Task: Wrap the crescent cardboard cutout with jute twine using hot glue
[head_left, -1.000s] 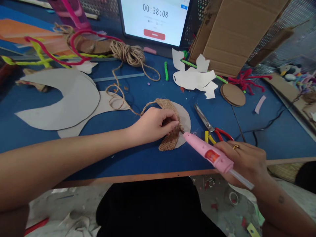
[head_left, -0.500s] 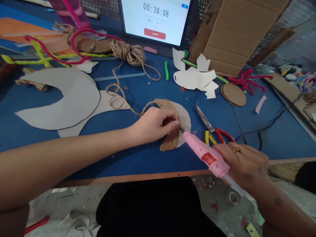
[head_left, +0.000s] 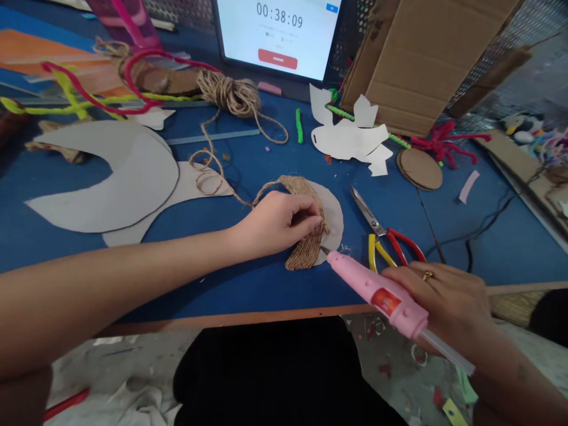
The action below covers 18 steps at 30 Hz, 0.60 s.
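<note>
My left hand [head_left: 279, 222] rests over a rounded grey card piece [head_left: 332, 207], its thumb and forefinger closed in a pinch on the jute twine. Rows of brown twine [head_left: 306, 251] cover the left part of that card. From under the hand a loose strand runs back to a twine bundle [head_left: 231, 93]. My right hand [head_left: 448, 296] is wrapped round a pink hot glue gun [head_left: 373, 287], with a clear glue stick [head_left: 446, 352] poking out of its rear. The gun's nozzle points at the twine's lower right edge, below my left fingertips.
Scissors [head_left: 375, 222] with red and yellow handles lie beside the glue gun. Grey card cutouts [head_left: 133, 189] spread out on the left. White cutouts [head_left: 350, 139], cardboard discs [head_left: 419, 168] and a screen showing a timer [head_left: 279, 35] are farther back. The table's front edge [head_left: 266, 316] runs below.
The glue gun has moved down and slightly right, its nozzle leaving my left fingertips for the lower edge of the twine. My left hand has stayed almost still.
</note>
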Each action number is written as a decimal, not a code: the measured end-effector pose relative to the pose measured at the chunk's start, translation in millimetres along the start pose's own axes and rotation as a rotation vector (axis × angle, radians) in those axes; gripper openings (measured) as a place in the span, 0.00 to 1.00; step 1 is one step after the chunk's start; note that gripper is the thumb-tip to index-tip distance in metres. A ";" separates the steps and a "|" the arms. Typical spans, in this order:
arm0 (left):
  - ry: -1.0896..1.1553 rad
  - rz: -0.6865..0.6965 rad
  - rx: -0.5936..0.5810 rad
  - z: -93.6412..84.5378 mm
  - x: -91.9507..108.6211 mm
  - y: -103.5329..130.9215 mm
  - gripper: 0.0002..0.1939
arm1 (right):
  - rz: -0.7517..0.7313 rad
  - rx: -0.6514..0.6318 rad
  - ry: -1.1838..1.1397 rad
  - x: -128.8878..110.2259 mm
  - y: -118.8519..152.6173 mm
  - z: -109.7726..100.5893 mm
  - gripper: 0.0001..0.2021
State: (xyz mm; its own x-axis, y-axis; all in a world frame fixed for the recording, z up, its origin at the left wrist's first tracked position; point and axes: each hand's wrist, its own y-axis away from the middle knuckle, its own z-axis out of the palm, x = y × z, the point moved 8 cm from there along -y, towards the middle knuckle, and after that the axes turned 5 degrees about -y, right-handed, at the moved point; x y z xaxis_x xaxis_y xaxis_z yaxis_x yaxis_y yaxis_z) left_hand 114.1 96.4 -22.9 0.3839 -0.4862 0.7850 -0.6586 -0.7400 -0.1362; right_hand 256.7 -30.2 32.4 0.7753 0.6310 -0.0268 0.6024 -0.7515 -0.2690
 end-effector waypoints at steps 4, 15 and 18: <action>-0.008 0.000 0.000 -0.4 0.3 0.4 0.06 | -0.008 -0.010 -0.039 -1.2 -1.9 0.2 0.08; 0.002 0.005 -0.001 0.1 1.3 0.5 0.07 | 0.019 -0.041 -0.321 21.8 0.8 0.1 0.10; 0.004 -0.005 -0.010 0.1 1.2 0.9 0.07 | 0.036 -0.027 -0.446 33.5 -4.5 0.6 0.10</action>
State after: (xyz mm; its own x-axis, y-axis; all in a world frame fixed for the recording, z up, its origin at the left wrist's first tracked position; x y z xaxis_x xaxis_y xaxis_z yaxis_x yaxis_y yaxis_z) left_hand 114.0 95.2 -22.2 0.3843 -0.4805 0.7883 -0.6632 -0.7377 -0.1263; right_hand 279.9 -5.6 32.2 0.6415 0.6215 -0.4496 0.5861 -0.7753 -0.2354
